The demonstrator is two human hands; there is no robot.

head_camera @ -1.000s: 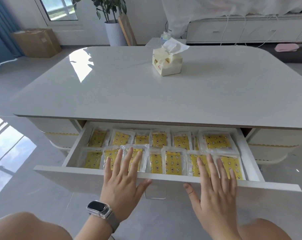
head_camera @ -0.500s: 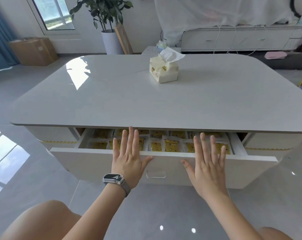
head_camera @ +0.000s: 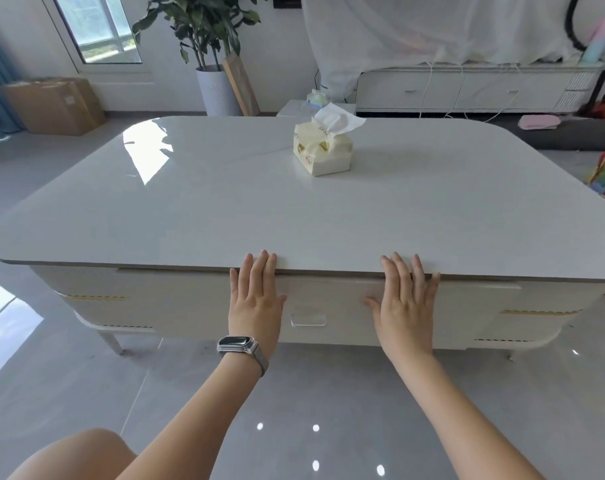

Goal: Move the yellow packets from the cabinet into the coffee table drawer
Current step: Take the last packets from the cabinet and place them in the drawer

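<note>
Since a second ago the drawer (head_camera: 315, 306) has gone from wide open to flush with the front of the coffee table, and the yellow packets that lay in rows inside it are now hidden behind its face (presumably still in there). The glossy worktop (head_camera: 225, 202) fills the view, with a tissue pack (head_camera: 323, 148) at about one o'clock on it. The left hand (head_camera: 257, 299) and the right hand (head_camera: 405, 306) lie flat on the drawer front, either side of its small handle (head_camera: 308, 320), fingers straight, each grip open and holding nothing, placed evenly so the push stays square. The task looks finished.
</note>
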